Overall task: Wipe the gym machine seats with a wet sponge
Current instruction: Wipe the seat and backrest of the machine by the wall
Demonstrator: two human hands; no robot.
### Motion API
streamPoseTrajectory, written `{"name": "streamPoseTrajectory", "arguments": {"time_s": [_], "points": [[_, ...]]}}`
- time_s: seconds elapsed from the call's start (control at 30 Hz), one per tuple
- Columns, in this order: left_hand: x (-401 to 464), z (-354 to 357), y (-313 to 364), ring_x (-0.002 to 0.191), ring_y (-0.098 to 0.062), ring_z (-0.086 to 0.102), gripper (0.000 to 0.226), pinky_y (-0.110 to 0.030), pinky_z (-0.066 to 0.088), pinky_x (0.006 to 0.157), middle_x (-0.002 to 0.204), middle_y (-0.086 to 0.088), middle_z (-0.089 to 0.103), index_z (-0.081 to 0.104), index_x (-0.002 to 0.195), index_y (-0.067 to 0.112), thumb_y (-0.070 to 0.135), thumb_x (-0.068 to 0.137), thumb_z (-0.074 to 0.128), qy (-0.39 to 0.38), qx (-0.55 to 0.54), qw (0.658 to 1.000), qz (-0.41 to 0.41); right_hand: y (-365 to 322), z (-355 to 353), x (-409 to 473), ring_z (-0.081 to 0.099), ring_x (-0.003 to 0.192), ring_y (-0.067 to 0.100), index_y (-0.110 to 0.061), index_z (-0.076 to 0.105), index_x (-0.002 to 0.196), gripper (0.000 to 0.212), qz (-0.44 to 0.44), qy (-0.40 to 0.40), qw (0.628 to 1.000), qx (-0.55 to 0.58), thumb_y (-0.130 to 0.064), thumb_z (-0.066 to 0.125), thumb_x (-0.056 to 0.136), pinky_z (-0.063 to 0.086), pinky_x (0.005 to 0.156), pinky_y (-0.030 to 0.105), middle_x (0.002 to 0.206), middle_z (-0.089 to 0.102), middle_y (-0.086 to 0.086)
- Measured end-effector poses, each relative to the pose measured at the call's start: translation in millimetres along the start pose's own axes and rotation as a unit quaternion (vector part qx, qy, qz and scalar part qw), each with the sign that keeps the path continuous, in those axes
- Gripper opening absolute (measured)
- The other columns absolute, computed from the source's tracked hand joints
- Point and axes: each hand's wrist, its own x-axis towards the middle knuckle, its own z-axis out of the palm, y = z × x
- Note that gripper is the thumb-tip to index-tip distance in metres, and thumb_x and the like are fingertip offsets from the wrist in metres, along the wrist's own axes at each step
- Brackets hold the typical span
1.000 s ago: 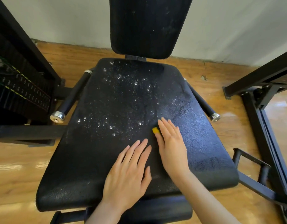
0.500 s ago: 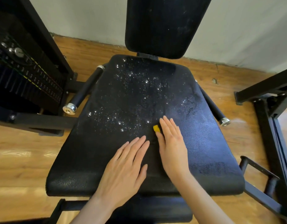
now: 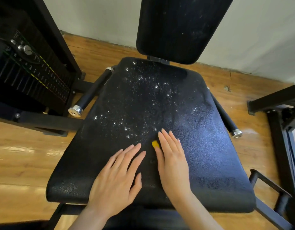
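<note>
A black padded machine seat (image 3: 209,155) fills the middle of the view, with water drops and foam specks across its far and middle part. My right hand (image 3: 172,161) lies flat with straight fingers on a yellow sponge (image 3: 155,144), of which only a small corner shows at the thumb side. My left hand (image 3: 117,178) rests flat on the seat's near part, fingers spread, holding nothing. An upright black backrest (image 3: 180,27) stands behind the seat.
Black handle bars with chrome end caps flank the seat, one on the left (image 3: 92,92) and one on the right (image 3: 226,117). A weight stack (image 3: 27,72) stands at the left, a black steel frame (image 3: 279,130) at the right. Wooden floor and a grey wall surround them.
The view has drifted so the seat sits further right and lower in frame. Both hands stay flat on the seat in much the same place relative to it.
</note>
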Motion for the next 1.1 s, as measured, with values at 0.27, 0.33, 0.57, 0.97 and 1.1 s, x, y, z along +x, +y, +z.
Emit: {"name": "streamPoseTrajectory", "arguments": {"time_s": [0.27,0.33,0.57,0.97,1.1], "points": [[-1,0,1,0.140,-0.019,0.042,0.052,-0.037,0.027,0.116,0.153,-0.006,0.044,0.052,0.143,0.015,0.034,0.096,0.039,0.008,-0.007,1.000,-0.003,23,-22,16,0.023,0.144,0.006,-0.021,0.044,0.144,0.045,0.036,-0.048,0.998,0.031,-0.034,0.045,0.101,0.026,0.118,0.032,0.151,0.038,-0.010],[0,0,1,0.140,-0.019,0.043,0.052,-0.037,0.027,0.116,0.152,-0.006,0.045,0.052,0.143,0.015,0.034,0.096,0.039,0.010,-0.005,1.000,-0.002,17,-15,19,0.024,0.145,0.012,-0.016,0.044,0.144,0.044,0.071,-0.030,0.997,0.021,-0.030,0.044,0.102,0.022,0.119,0.034,0.152,0.038,-0.004],[0,0,2,0.141,-0.019,0.042,0.051,-0.037,0.026,0.117,0.152,-0.005,0.045,0.051,0.143,0.015,0.034,0.097,0.038,0.006,-0.009,1.000,-0.006,-10,-3,43,0.016,0.146,0.007,-0.021,0.036,0.149,0.047,0.007,-0.087,0.996,0.015,-0.036,0.038,0.104,0.023,0.119,0.033,0.156,0.030,-0.008],[-1,-2,1,0.141,-0.019,0.040,0.052,-0.038,0.025,0.117,0.153,-0.006,0.043,0.053,0.142,0.015,0.035,0.095,0.039,0.000,-0.009,1.000,-0.009,-12,-4,0,0.018,0.141,0.003,-0.017,0.046,0.143,0.045,-0.011,-0.031,0.999,0.000,-0.035,0.040,0.102,0.025,0.116,0.032,0.151,0.040,-0.005],[1,-1,0,0.140,-0.019,0.043,0.052,-0.037,0.025,0.116,0.151,-0.006,0.046,0.052,0.142,0.015,0.035,0.096,0.039,0.003,-0.006,1.000,-0.008,-18,12,54,0.020,0.145,0.011,-0.015,0.041,0.145,0.044,0.012,-0.051,0.999,0.009,-0.031,0.041,0.104,0.019,0.120,0.034,0.153,0.036,-0.001]]}}
